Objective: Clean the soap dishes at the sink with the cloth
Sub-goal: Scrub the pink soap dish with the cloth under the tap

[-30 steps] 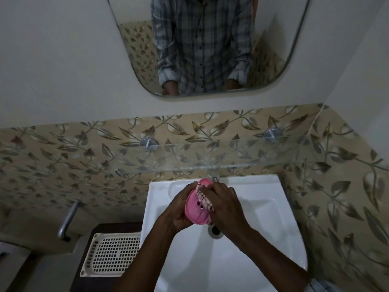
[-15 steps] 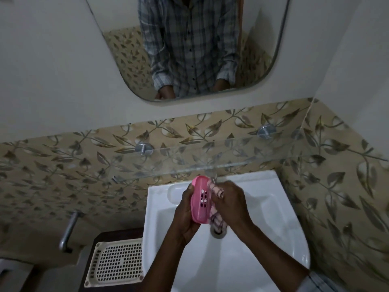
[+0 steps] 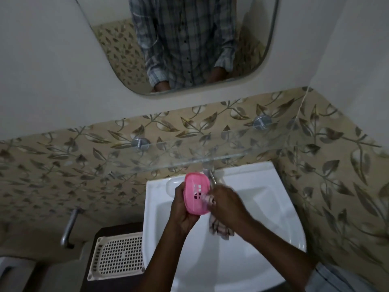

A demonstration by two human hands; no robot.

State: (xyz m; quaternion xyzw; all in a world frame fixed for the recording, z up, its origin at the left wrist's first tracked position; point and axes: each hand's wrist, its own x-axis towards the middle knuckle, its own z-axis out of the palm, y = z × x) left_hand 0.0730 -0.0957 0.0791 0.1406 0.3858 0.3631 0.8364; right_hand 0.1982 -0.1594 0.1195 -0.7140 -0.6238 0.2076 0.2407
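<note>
A pink soap dish (image 3: 196,193) is held upright over the white sink (image 3: 263,209), just below the glass shelf (image 3: 189,157), the left hand (image 3: 183,209) clenched around its edge. The right hand (image 3: 226,204) grips a checked cloth (image 3: 220,228) pressed against the dish's slotted face. A cream tray (image 3: 117,256) lies beside the sink.

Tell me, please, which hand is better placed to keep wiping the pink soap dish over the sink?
Right. The right hand already has the checked cloth in its grip against the pink plastic soap dish; the left hand is occupied steadying it.
</note>
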